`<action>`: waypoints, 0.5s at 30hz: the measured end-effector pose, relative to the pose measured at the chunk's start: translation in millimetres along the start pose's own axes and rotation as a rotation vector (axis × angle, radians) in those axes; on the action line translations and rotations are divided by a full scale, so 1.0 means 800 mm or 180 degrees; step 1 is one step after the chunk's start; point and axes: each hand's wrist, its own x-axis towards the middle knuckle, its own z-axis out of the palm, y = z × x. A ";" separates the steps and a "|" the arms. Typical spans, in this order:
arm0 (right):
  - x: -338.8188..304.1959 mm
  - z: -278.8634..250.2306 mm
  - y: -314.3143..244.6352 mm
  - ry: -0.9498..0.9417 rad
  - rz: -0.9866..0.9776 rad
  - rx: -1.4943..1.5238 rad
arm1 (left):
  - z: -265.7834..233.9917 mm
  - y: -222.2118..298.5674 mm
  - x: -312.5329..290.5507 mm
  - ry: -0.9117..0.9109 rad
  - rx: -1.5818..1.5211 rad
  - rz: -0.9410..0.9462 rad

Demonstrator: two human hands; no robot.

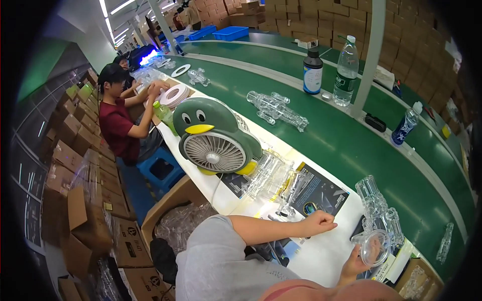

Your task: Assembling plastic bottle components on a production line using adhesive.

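Right hand [354, 263] is holding a clear, round, rimmed plastic-looking piece [375, 248] near the table's right end; fingers are closing on its near-left edge, likely keeping most of the disc unobstructed. Exact thumb placement: can't tell. Left hand [319, 224] is hovering over the white worktable [321, 258], fingers curling in loosely, touching no part on the surface; can't tell if anything small is sitting inside.

Clear, chunky, tubular plastic-looking assembly [372, 198] is lying just beyond the held piece, overlapping it in view; contact can't be told. It is probably sitting there for easy right-hand reach. More clear, tubular parts [266, 173] are lying grouped beside the dark, glossy printed sheet [324, 193], maybe keeping them together within left-side reach. Green, penguin-shaped fan with grey grille [213, 118] is standing behind them, grille facing the wearer's side, presumably for cooling. Another clear, branched assembly [278, 110] is resting on the green, flat belt-like surface [341, 155]. Co-worker in dark red shirt [118, 120] is sitting farther along, well apart.
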 end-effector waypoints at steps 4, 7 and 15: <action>0.022 0.004 -0.023 -0.0184 -0.0375 -0.0369 | -0.004 0.003 0.000 -0.0150 -0.0453 -0.0090; 0.018 -0.002 -0.026 -0.0469 -0.0264 -0.0137 | 0.014 0.014 0.000 0.0091 -0.0955 0.0237; 0.028 0.007 -0.045 -0.1135 -0.1211 -0.0265 | 0.006 -0.019 0.020 -0.0090 -0.1930 -0.0417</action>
